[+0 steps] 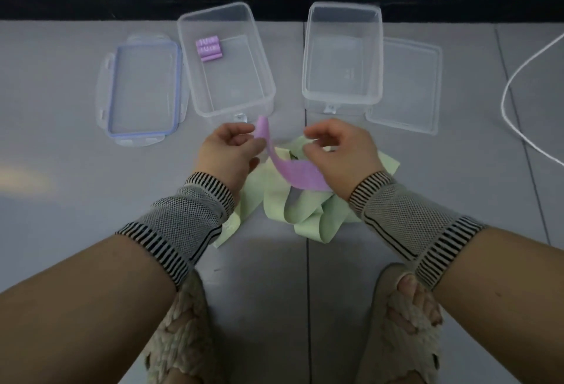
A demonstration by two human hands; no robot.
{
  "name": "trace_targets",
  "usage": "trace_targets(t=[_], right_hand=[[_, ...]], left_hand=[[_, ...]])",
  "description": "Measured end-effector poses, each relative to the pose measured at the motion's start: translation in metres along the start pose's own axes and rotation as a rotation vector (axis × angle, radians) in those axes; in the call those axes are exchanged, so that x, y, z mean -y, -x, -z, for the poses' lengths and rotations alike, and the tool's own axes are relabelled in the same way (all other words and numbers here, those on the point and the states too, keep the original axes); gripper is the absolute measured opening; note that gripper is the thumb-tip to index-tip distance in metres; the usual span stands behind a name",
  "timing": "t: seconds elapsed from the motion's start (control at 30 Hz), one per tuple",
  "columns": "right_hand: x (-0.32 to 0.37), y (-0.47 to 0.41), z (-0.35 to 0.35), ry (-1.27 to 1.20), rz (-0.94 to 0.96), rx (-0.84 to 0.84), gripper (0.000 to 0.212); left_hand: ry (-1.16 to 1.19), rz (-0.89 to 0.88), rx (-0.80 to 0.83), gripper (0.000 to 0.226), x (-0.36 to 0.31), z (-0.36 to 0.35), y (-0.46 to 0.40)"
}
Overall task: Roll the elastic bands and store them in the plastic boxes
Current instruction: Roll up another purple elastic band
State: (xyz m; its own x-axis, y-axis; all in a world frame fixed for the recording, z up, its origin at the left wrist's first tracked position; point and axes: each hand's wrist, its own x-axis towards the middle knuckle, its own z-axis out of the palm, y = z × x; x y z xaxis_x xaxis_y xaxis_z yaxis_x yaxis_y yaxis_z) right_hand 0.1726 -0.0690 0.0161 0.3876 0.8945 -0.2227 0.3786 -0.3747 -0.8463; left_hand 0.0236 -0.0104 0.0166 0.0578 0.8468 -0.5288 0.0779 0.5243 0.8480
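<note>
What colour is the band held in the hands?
Lilac purple band, pinched by the left hand; seen in the head view.

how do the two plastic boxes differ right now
The left box holds rolled purple bands; the right box holds nothing. The left box sits skewed, the right box nearly square to the view. Beside the left lies a blue-rimmed lid, beside the right a plain one. Both are clear and open.

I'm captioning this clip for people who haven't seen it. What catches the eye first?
At centre, the left hand pinches one end of a flat purple elastic band, the right hand poised beside it, above a heap of pale green elastic bands on the floor. Beyond stand two clear plastic boxes; the left box holds purple rolled bands.
</note>
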Motion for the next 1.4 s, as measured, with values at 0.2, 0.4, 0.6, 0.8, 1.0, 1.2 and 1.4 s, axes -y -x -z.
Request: trace_targets(t=[0.2,0.4,0.6,0.8,1.0,1.2,1.4], right_hand=[[0.078,0.014,0.040,-0.058,0.168,0.118,0.027],[0.141,0.039,0.092,-0.096,0.186,0.014,0.012],[0.207,0.091,0.135,-0.219,0.178,-0.054,0.015],[0.247,0.156,0.152,-0.388,0.153,-0.041,0.019],[0.254,0.205,0.152,-0.363,0.245,-0.063,0.018],[0.250,0.222,0.148,-0.380,0.246,-0.046,0.019],[0.246,0.214,0.143,-0.465,0.187,0.024,0.019]], left_hand=[[0.102,-0.075,0.218,0.017,-0.084,-0.021,0.049],[-0.039,-0.243,0.249,0.015,-0.145,-0.019,0.109],[-0.096,-0.405,0.078,0.020,-0.191,0.002,0.172],[-0.046,-0.397,0.174,0.015,-0.213,0.020,0.241],[0.032,-0.419,0.140,0.017,-0.210,0.029,0.287],[0.097,-0.443,0.135,0.010,-0.199,0.035,0.302],[0.154,-0.404,0.187,0.010,-0.191,0.033,0.300]])
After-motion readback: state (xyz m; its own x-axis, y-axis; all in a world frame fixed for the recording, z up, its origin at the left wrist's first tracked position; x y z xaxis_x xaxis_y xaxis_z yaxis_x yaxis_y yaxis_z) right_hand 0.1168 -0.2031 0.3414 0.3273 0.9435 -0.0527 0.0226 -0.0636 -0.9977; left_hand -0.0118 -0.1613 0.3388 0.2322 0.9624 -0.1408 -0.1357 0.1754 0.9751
